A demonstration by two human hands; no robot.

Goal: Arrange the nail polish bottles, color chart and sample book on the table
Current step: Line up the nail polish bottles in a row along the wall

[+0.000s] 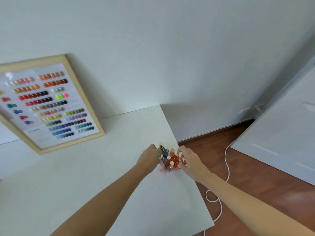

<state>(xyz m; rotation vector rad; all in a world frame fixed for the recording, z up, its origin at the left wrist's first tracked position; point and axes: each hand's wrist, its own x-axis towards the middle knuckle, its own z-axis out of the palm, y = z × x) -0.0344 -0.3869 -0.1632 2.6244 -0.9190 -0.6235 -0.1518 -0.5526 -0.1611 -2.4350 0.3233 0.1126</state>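
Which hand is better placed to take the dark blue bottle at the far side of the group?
Probably the left hand. Its fingers lie beside the dark blue bottle. The right hand is at the red bottle side, near the table edge.

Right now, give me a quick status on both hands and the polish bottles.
Left hand and right hand cupped around nail polish bottles, grip unclear. Cluster near table right edge. Color chart leans against wall. Nothing blocking.
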